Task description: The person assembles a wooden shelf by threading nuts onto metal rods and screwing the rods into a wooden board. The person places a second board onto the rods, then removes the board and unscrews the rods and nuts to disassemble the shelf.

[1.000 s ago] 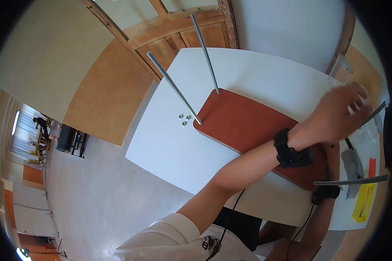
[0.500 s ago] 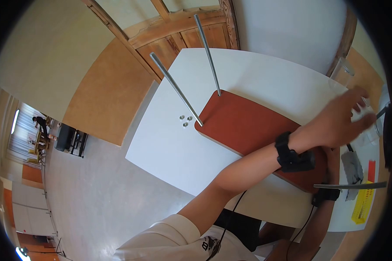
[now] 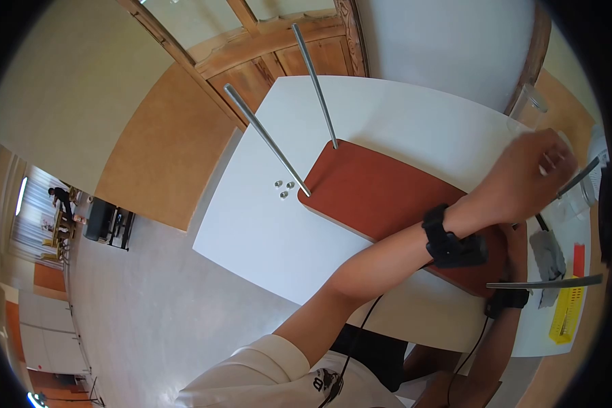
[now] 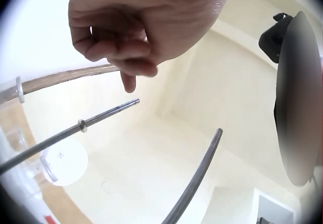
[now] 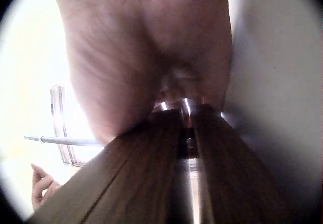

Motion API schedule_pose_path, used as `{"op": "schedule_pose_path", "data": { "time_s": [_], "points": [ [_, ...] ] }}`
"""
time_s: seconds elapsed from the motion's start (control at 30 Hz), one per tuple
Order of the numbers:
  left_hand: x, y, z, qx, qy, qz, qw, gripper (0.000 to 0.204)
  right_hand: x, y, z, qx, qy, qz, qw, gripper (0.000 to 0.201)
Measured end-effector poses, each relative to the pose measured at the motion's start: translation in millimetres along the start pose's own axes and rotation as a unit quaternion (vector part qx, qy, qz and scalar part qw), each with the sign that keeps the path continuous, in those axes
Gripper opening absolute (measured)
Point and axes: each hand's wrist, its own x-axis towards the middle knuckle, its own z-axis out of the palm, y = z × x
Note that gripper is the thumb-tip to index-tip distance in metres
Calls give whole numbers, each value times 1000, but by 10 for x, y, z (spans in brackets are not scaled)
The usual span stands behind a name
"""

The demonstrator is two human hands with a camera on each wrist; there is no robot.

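Observation:
A red-brown board lies on the white table, with metal rods standing upright at its corners. My left hand reaches over the far right end, beside a rod. In the left wrist view its fingers are loosely curled with nothing seen in them, close to the tip of a rod that carries a small nut. My right hand grips the board's right end; its fingertips are partly hidden behind the dark wooden edges. Another rod rises beside the right wrist.
Three small nuts lie on the table by the board's left end. A grey cloth, a yellow plastic basket and a red item are at the right. A clear jar stands at the back right.
The fingers of my left hand spread towards the rod half a second ago and are now drawn in, with the hand slightly back to the left. My right hand stays at the board.

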Motion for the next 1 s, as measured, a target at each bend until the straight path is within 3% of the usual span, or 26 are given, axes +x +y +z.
{"op": "schedule_pose_path", "data": {
  "time_s": [0.03,0.07,0.13,0.17,0.2,0.27,0.3,0.37,0.4,0.47,0.53,0.57,0.6,0.63,0.7,0.73,0.8,0.83,0.87,0.9,0.93,1.0],
  "points": [
    [-31,-125,86,31,65,123,990,41,19,90,-63,-16,17,-21,1000,48],
    [-63,-128,72,32,65,125,990,41,33,112,-73,-16,16,-22,999,48],
    [-101,-140,52,13,-90,-34,995,49,53,148,-99,-43,23,-35,998,49],
    [-50,47,-53,22,-189,-105,976,52,55,166,-115,-56,28,-41,997,49],
    [-57,41,-49,22,-190,-106,976,52,52,187,-129,-69,33,-46,996,49],
    [-80,30,-36,79,-127,-13,989,48,37,224,-152,-95,43,-55,993,49],
    [-74,40,-46,79,-127,-14,989,48,33,234,-159,-108,47,-60,991,49],
    [-37,85,-101,159,-50,-1,986,43,27,170,-122,-121,53,-64,989,49],
    [-17,156,-144,159,-50,-2,986,43,18,46,-36,-71,38,-26,996,52],
    [9,285,-215,-48,-97,-116,987,38,9,19,-23,-19,24,12,999,54],
    [35,86,-10,-94,-71,-77,990,39,18,106,-111,-38,40,45,997,53],
    [86,-94,178,-1,73,117,990,39,20,106,-107,-39,40,45,997,53],
    [106,-130,262,93,212,303,924,39,29,103,-102,-52,35,27,998,53],
    [57,-194,249,93,212,305,924,39,42,100,-101,-65,31,8,997,53],
    [-65,-160,121,64,-41,144,987,37,52,101,-108,-90,23,-27,995,52],
    [-78,-137,83,64,-41,144,987,37,56,106,-106,-102,19,-44,994,52],
    [-68,132,-66,41,-82,10,996,37,51,114,-101,-124,13,-78,989,52],
    [-59,190,-127,41,-83,10,996,37,46,113,-103,-136,11,-95,986,52],
    [-41,235,-181,20,-78,-54,995,38,31,33,-55,-136,11,-95,986,52],
    [-26,253,-203,0,-72,-117,990,39,6,-110,39,-75,-9,-45,996,51],
    [-19,231,-191,1,-72,-117,990,39,-10,-181,90,-13,-30,5,999,50],
    [-5,115,-136,-13,-23,-15,1000,36,53,147,-164,-37,-5,24,999,52]
  ]
}}
